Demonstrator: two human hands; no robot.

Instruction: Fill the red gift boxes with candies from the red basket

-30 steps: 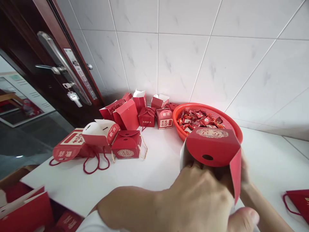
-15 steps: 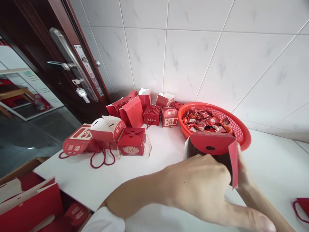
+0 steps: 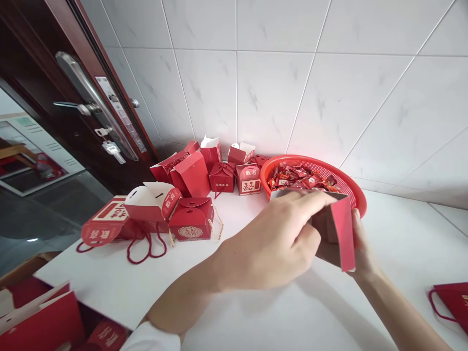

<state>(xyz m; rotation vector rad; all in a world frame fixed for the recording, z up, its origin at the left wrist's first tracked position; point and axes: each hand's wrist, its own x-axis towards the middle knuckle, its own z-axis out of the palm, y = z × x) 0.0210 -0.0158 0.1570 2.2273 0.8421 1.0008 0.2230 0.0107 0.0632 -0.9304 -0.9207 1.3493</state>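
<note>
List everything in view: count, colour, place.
Held box: one, red, in right hand
Basket: one, orange-red, near wall
Wrapped sweets: many, mostly red, in basket
Gift boxes: about ten, red, table's left half
Corded item: one, red, right edge
Table: one, white, centre
Carton: one, brown, lower left
Keys: bunch, silver, in door
Door: one, dark brown, left
Floor: dark grey, left
Wall: pale tile, behind
Sleeve: one, white, left arm
Hands: left, right; bare, at box

Cannot see much of the box behind the left hand, nor most fingers of the right hand behind the box, nor the near rim of the basket behind box and left hand, nor follow the carton past the left edge or the red item past the right.
</note>
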